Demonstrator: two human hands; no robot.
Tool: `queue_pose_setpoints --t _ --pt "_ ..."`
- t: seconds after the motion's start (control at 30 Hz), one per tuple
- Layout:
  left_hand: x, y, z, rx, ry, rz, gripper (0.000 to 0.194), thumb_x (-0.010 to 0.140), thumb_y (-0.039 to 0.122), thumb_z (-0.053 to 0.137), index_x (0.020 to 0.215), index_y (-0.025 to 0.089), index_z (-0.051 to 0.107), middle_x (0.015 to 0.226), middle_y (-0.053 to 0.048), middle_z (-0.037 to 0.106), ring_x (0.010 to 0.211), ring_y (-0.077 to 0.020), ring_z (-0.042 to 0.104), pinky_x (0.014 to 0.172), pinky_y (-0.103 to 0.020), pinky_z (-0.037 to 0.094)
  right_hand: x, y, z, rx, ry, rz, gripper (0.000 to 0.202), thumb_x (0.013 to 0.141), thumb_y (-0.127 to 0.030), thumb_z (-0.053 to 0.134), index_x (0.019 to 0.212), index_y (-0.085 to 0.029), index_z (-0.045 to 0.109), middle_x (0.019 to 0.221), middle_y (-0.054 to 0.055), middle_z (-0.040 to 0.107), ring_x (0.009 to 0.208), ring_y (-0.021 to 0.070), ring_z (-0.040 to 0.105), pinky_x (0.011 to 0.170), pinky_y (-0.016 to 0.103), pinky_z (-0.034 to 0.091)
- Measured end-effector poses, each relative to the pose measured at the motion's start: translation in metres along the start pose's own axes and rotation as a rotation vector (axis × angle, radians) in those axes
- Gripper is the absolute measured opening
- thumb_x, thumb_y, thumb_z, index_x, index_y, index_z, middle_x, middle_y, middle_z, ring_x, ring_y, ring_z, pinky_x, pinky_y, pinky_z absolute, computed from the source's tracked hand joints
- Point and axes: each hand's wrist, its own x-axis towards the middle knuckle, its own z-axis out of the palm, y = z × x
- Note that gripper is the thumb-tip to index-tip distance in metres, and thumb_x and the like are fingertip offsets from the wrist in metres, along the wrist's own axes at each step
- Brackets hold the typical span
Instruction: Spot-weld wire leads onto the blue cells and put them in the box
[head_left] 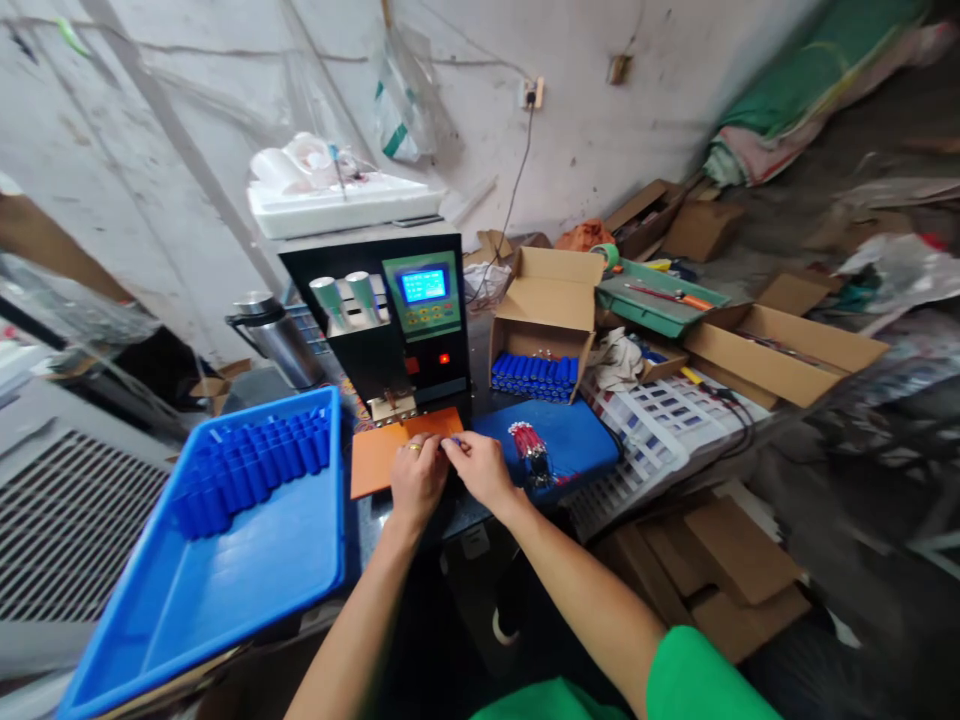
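My left hand (418,472) and my right hand (481,466) meet over an orange board (375,462), in front of a black spot-welding machine (439,378). The fingers of both are closed, pinching what looks like a blue battery cell (456,440). Only a speck of blue shows; the fingers hide the rest. Just right of my right hand, a bundle of red wire leads (529,440) with white ends lies on a blue pad (585,440). The machine's blue screen (424,285) is lit, and a red light glows below it.
At left stands a blue tray (247,590) with rows of blue cells (255,460). A cardboard box (551,285) behind the pad holds more cells. A steel jug (281,340) stands left of the machine. A green tray (652,305) and an open carton (795,345) are at right.
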Motion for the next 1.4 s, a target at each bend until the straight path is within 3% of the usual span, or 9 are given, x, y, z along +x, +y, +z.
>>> queue_pose_setpoints --t 0.2,0.4,0.47,0.67,0.87,1.0,1.13,1.23,1.4 --pt "0.008 0.005 0.008 -0.086 0.068 0.127 0.022 0.094 0.029 0.054 0.112 0.021 0.063 0.109 -0.013 0.066 0.097 -0.0254 0.063 0.083 -0.036 0.047 0.016 0.011 -0.018 0.151 0.052 0.099 0.031 0.088 -0.041 0.057 0.097 -0.016 0.073 0.065 0.002 0.067 0.053 0.0149 0.062 0.049 0.023 0.046" --pt "0.004 -0.009 0.006 -0.084 0.042 0.145 0.020 0.094 0.035 0.056 0.105 0.021 0.065 0.100 -0.009 0.069 0.090 -0.0236 0.064 0.081 -0.037 0.048 0.053 0.042 -0.103 -0.211 0.567 -0.133 0.038 0.092 -0.041 0.056 0.115 -0.014 0.071 0.091 0.010 0.069 0.076 0.0179 0.066 0.076 0.031 0.054" --pt "0.003 -0.012 0.007 -0.068 0.014 0.150 0.018 0.094 0.034 0.055 0.099 0.020 0.066 0.096 -0.008 0.070 0.088 -0.0227 0.064 0.081 -0.036 0.047 0.067 0.052 -0.130 -0.422 0.613 -0.173 0.036 0.093 -0.035 0.055 0.115 -0.012 0.071 0.098 0.013 0.069 0.085 0.0202 0.066 0.085 0.034 0.053" --pt "0.004 -0.008 0.005 -0.043 0.054 0.183 0.015 0.094 0.030 0.056 0.097 0.019 0.066 0.095 -0.008 0.070 0.086 -0.0216 0.064 0.078 -0.034 0.047 0.100 0.060 -0.150 -0.967 0.336 0.036 0.030 0.097 -0.024 0.049 0.118 -0.012 0.068 0.107 0.016 0.067 0.092 0.0228 0.066 0.084 0.032 0.050" --pt "0.005 -0.008 0.003 -0.031 0.076 0.217 0.012 0.093 0.028 0.058 0.098 0.018 0.065 0.094 -0.007 0.070 0.084 -0.0213 0.063 0.077 -0.034 0.046 0.114 0.052 -0.146 -1.138 0.208 0.190 0.025 0.098 -0.022 0.049 0.110 -0.011 0.067 0.109 0.017 0.066 0.093 0.0226 0.067 0.082 0.030 0.048" --pt "0.004 -0.008 0.004 -0.018 0.086 0.221 0.013 0.093 0.027 0.059 0.099 0.018 0.065 0.095 -0.007 0.070 0.084 -0.0218 0.062 0.078 -0.034 0.046 0.112 0.054 -0.155 -1.128 0.191 0.122 0.027 0.096 -0.024 0.051 0.117 -0.013 0.064 0.112 0.016 0.065 0.097 0.0240 0.065 0.086 0.032 0.048" --pt "0.003 -0.008 0.007 -0.022 0.078 0.200 0.013 0.093 0.028 0.059 0.099 0.018 0.065 0.095 -0.007 0.071 0.085 -0.0226 0.062 0.077 -0.035 0.046 0.111 0.058 -0.164 -1.171 0.190 -0.110 0.033 0.094 -0.018 0.049 0.121 -0.009 0.064 0.126 0.020 0.060 0.121 0.0292 0.053 0.102 0.037 0.044" --pt "0.002 -0.007 0.007 -0.024 0.066 0.184 0.013 0.093 0.028 0.058 0.099 0.019 0.065 0.096 -0.008 0.070 0.086 -0.0228 0.062 0.077 -0.035 0.046 0.118 0.064 -0.167 -1.252 0.066 -0.206 0.038 0.089 -0.008 0.045 0.121 -0.003 0.065 0.131 0.022 0.059 0.134 0.0314 0.042 0.115 0.043 0.031" --pt "0.002 -0.007 0.007 -0.020 0.062 0.189 0.014 0.093 0.029 0.058 0.099 0.019 0.065 0.096 -0.008 0.070 0.087 -0.0230 0.062 0.078 -0.035 0.046 0.131 0.070 -0.169 -1.340 -0.123 -0.180 0.046 0.084 -0.001 0.044 0.126 0.001 0.061 0.130 0.023 0.061 0.129 0.0295 0.049 0.118 0.044 0.025"
